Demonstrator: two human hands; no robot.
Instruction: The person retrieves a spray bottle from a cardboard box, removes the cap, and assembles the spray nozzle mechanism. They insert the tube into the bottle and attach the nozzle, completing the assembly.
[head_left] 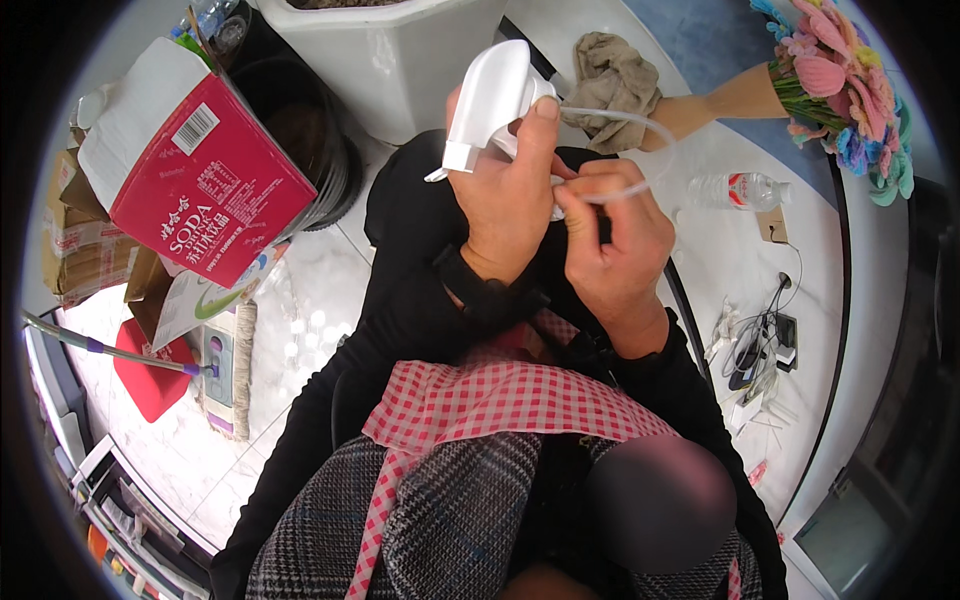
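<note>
A white trigger spray head (492,95) is gripped in my left hand (500,215), with the thumb laid over its side and its nozzle end toward the lower left. From it a clear flexible tube (660,135) loops out to the right and curves back. My right hand (622,245) pinches the tube's returning end between thumb and fingers, close beside the left palm. A small white bit shows at those fingertips; its kind is unclear. Both hands are held above my dark-clothed lap.
On the left are a red-and-white drink carton (215,185), a black bin (315,150) and a flat mop (215,370). A white planter (390,70) stands ahead. Rightward lie a crumpled cloth (610,85), knitted flowers (835,80), a plastic bottle (725,191) and tangled cables (760,355).
</note>
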